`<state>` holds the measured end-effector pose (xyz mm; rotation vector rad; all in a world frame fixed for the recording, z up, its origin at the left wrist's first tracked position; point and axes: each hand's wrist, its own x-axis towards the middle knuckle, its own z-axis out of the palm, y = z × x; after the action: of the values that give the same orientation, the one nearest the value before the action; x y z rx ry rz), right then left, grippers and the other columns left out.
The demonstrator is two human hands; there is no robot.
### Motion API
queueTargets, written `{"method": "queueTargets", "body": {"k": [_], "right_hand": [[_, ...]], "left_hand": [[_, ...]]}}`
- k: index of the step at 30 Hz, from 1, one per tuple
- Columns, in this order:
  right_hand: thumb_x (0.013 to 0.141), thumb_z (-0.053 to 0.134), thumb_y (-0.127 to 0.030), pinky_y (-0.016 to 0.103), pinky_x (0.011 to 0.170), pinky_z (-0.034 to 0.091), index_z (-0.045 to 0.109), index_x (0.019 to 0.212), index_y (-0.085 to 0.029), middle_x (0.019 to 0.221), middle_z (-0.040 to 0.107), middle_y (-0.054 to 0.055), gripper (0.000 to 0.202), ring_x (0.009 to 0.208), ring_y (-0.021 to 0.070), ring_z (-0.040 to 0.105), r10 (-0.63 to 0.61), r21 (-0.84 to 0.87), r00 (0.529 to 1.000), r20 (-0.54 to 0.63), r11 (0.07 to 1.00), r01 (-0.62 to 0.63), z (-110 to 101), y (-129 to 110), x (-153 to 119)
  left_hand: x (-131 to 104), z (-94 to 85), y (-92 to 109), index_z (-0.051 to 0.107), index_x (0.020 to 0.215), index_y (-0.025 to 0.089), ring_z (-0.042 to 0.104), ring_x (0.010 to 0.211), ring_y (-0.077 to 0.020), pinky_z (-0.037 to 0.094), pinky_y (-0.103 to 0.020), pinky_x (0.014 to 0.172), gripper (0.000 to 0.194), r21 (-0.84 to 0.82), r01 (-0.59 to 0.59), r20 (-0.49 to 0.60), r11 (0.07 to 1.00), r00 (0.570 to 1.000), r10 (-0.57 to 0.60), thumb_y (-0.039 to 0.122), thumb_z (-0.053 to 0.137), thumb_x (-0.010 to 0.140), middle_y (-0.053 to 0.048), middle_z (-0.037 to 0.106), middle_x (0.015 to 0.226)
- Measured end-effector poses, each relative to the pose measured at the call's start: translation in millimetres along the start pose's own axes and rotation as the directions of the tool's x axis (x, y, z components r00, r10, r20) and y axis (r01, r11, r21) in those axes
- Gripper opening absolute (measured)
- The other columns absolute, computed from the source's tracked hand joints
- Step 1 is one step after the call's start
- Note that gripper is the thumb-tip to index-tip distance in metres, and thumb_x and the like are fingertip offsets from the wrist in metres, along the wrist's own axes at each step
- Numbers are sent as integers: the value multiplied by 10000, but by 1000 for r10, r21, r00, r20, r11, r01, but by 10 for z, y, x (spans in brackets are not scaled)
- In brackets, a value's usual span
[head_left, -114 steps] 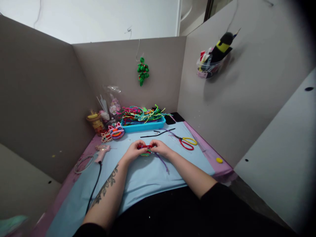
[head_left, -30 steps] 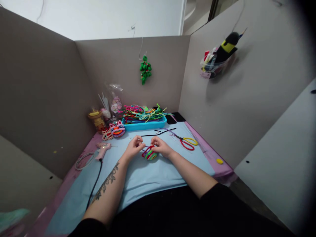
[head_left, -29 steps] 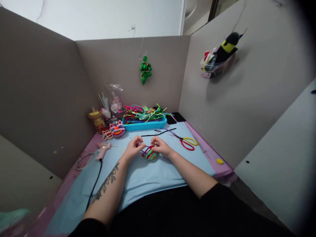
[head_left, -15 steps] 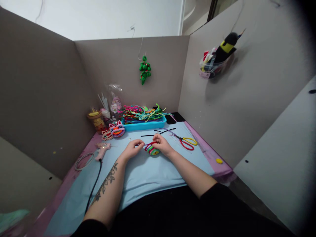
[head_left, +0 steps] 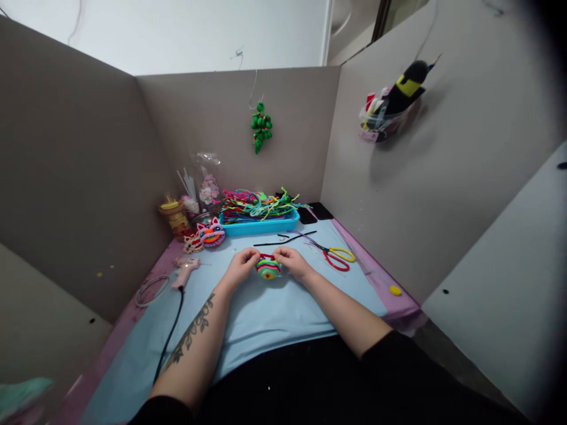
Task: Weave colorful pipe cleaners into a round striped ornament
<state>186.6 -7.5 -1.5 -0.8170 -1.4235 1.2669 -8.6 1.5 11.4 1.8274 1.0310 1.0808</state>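
Observation:
A small rounded pipe-cleaner piece (head_left: 268,268), striped in green, red and other colours, is held between both hands above the blue cloth (head_left: 274,310). My left hand (head_left: 243,264) pinches it at its upper left edge. At its upper right edge, the fingers of my right hand (head_left: 293,262) are closed on it. A dark red strip runs along the top between the two hands. Behind the hands lie black pipe cleaners (head_left: 266,244). Scissors (head_left: 337,258) with red and yellow handles rest to the right.
A blue tray (head_left: 261,226) heaped with coloured pipe cleaners stands at the back. Left are finished animal-face pieces (head_left: 211,232), a pink glue gun (head_left: 185,270) with its cord, and a brown cup (head_left: 175,219). A yellow cap-like disc (head_left: 396,291) lies right. Grey partitions enclose the table.
The striped piece has turned so its rounded side faces me more squarely. My right hand has lowered its fingers onto its edge, and my left hand has come closer against it.

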Motion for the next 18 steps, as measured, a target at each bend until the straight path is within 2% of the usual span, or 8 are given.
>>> {"method": "queueTargets", "body": {"k": [4,8,13,18], "right_hand": [[705,633,-464,248,609,363,542,673,-168,631,520,-25,311,603,112,447,-24,-60,999,-28,998,22,37,-8,-19],[753,578,-445,236,597,353,522,696,-179,643,487,-32,277,613,111,427,-65,-135,996,-64,989,55,62,20,-26],[770,558,-439,235,595,352,503,707,-193,637,457,-38,261,606,115,415,-126,-167,985,-120,980,105,61,112,4],[736,593,-465,241,597,345,551,707,-176,630,496,-29,294,599,114,430,-57,-66,997,-58,996,53,15,85,20]], "left_hand": [[-29,25,88,601,825,145,536,710,-141,428,-248,675,290,6,-7,66,1000,998,7,429,554,785,-24,614,758],[-48,41,155,614,742,141,527,692,-143,424,-260,689,286,54,-11,127,998,992,4,425,590,754,-23,610,716],[-53,48,125,621,728,121,491,616,-119,392,-239,612,330,-22,54,239,998,970,-47,448,592,752,-17,592,660],[-44,17,60,593,718,126,455,590,-101,364,-222,585,309,-38,71,217,997,974,-61,432,596,754,3,548,628]]}}
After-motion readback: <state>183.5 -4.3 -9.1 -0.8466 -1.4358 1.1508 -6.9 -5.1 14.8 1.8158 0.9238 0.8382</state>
